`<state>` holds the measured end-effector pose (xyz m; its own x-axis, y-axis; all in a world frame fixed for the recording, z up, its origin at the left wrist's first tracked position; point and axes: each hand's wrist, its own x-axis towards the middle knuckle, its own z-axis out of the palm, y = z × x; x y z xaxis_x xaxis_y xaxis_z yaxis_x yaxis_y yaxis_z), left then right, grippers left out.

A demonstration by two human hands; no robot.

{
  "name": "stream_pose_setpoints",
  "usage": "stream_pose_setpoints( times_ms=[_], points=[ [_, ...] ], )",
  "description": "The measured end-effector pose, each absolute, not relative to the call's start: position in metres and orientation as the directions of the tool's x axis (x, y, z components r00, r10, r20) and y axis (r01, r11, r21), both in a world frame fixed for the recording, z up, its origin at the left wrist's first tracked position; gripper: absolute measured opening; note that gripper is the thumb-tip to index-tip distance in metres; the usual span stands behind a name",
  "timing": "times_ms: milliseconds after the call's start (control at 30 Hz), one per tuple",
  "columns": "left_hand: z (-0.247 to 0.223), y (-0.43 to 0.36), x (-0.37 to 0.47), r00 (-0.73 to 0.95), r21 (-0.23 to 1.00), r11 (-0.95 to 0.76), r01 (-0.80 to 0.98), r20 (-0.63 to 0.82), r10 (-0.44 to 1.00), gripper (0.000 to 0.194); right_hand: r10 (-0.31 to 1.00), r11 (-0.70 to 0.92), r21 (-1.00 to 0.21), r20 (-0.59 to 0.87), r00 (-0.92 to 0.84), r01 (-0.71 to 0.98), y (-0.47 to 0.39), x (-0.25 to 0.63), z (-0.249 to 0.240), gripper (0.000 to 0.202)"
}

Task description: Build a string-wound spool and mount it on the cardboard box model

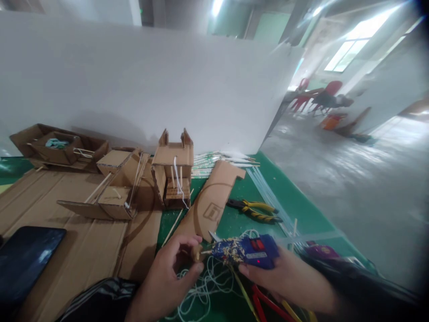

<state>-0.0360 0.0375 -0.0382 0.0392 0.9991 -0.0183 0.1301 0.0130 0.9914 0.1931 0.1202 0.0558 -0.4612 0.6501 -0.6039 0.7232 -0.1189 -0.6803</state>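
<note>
My right hand (pixel 288 275) is closed around a blue hot glue gun (pixel 263 252), with a red light lit on its side. Its front end is crusted with pale bits, and the nozzle points left. Between the thumb and fingers of my left hand (pixel 170 268), a small tan cardboard piece (pixel 196 253) is pinched right at the nozzle tip. Whether the two touch, I cannot tell. White string (pixel 204 286) lies in a loose tangle below. Behind my hands is a long cardboard strip (pixel 208 197) with a printed mark.
Cardboard models (pixel 172 156) with sticks and string stand along the white board (pixel 150 80). Yellow-and-black pliers (pixel 256 209) lie on the green table, clear sticks (pixel 264 190) beside them. Red-handled pliers (pixel 264 304) are at the front, a dark tablet-like slab (pixel 30 259) at left.
</note>
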Motion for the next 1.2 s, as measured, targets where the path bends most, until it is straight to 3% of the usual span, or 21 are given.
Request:
stream_pose_setpoints(
  times_ms=[367, 633, 767, 933, 1033, 1200],
  points=[
    [-0.0370, 0.0361, -0.0358, 0.067, 0.991, 0.033, 0.127, -0.042, 0.997, 0.034, 0.667, -0.130, -0.689, -0.593, -0.451, 0.713, 0.1184, 0.1970, 0.0498, 0.020],
    [-0.0371, 0.0372, -0.0336, 0.039, 0.999, 0.024, 0.037, -0.025, 0.999, 0.022, 0.685, -0.153, -0.649, -0.613, -0.394, 0.745, 0.1168, 0.1945, 0.0518, 0.021],
    [-0.0361, 0.0380, -0.0322, 0.005, 0.996, 0.080, 0.029, -0.080, 0.997, 0.026, 0.714, -0.193, -0.635, -0.614, -0.336, 0.748, 0.1150, 0.1925, 0.0553, 0.022],
    [-0.0347, 0.0369, -0.0337, 0.039, 0.992, 0.091, 0.087, -0.095, 0.995, 0.035, 0.673, -0.178, -0.646, -0.630, -0.387, 0.742, 0.1158, 0.1932, 0.0554, 0.022],
    [-0.0339, 0.0368, -0.0347, 0.058, 0.994, 0.043, 0.105, -0.049, 0.997, 0.032, 0.712, -0.173, -0.645, -0.604, -0.358, 0.744, 0.1153, 0.1941, 0.0554, 0.021],
    [-0.0353, 0.0378, -0.0342, 0.056, 0.998, 0.064, 0.027, -0.065, 0.996, 0.024, 0.654, -0.199, -0.631, -0.656, -0.377, 0.750, 0.1163, 0.1945, 0.0580, 0.021]
  ],
)
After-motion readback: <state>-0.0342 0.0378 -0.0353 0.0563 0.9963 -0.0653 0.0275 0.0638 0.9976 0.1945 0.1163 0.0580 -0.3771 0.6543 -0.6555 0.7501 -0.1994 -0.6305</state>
